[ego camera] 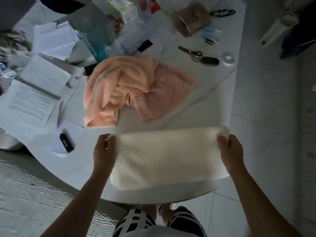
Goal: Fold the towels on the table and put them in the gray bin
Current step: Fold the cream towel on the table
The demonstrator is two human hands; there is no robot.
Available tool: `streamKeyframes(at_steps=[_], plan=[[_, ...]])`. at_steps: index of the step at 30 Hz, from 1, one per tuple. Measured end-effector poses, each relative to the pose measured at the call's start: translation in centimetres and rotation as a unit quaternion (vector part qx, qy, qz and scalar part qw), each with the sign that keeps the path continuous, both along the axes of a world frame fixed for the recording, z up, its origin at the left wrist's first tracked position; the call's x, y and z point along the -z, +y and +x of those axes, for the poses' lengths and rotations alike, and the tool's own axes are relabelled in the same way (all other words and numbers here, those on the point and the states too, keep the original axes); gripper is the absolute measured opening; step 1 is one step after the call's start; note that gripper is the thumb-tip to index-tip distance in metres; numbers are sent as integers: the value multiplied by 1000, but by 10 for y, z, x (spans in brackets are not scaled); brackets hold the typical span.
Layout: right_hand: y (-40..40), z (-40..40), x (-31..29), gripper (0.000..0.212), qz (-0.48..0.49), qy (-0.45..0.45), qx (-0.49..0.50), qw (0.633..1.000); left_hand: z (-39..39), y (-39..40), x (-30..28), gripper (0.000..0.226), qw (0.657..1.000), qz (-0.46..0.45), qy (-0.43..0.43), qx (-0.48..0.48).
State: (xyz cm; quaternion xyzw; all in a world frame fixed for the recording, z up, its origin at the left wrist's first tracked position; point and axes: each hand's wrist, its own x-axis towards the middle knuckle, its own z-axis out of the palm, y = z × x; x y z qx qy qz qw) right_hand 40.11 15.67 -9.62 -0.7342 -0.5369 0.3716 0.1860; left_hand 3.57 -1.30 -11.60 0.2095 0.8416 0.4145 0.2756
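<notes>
White towel [164, 156] lies at the near bench [213, 103] edge, long axis running between our hands: left hand [103, 151] and right hand [231, 151] each pinch a far corner. Pink towel [135, 89] sits crumpled beyond; we see no gray bin.

Both forearms are bare, with no sleeves reaching the left hand [104, 152] or the right hand [231, 152]. Dark navy shorts [135, 221] with broad white stripes cover the thighs. A pale garment, possibly a shirt hem [153, 231], shows blurred at bottom.
</notes>
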Motion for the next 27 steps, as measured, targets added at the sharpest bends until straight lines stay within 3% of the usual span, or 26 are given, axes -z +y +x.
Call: streamKeyframes(at_steps=[4, 7, 9, 12, 19, 23, 27], plan=[[1, -3, 16, 30, -107, -27, -8, 994, 6, 1, 8, 26, 996, -58, -60, -30], [1, 2, 15, 28, -101, -12, 3, 995, 14, -17, 2, 37, 995, -55, -53, -69], [-3, 10, 11, 24, -90, -6, 14, 996, 21, -35, -2, 35, 995, -59, -32, -67], [-21, 27, 8, 22, -73, 3, 28, 997, 31, -61, -3, 31, 994, -101, -37, 11], [-51, 58, 9, 7, -107, 28, -68, 992, 43, -72, -11, 13, 994, -107, -5, 20], [-45, 60, 5, 27, -56, 72, -33, 995, 43, -73, -12, 12, 994, -81, 12, -68], [-50, 53, 13, 37, -130, 60, -39, 989, 47, -73, -5, 17, 987, -120, -33, -101]])
